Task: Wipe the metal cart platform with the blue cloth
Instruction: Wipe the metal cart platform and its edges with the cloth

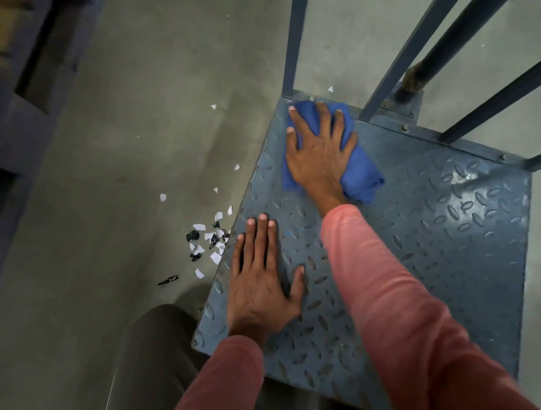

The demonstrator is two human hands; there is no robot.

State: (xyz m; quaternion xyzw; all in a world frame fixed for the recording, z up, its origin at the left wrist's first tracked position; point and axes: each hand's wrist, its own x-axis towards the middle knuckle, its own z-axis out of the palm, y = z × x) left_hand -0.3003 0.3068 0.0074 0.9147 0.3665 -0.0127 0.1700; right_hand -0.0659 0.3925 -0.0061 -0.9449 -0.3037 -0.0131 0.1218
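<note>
The metal cart platform (435, 244) is blue-grey tread plate with raised oval marks, filling the right half of the view. A bunched blue cloth (359, 176) lies at its far left corner. My right hand (318, 150) presses flat on the cloth with straight, spread fingers, its tips near the corner post. My left hand (263, 282) rests flat on the bare plate near the left edge, fingers straight and holding nothing. Both arms wear pink sleeves.
Dark metal uprights (296, 39) and slanted rails (460, 38) rise from the platform's far edge. Several white and black scraps (207, 238) litter the concrete floor just left of the platform. Shelving (16, 92) stands at the far left. My knee (157, 349) is at bottom centre.
</note>
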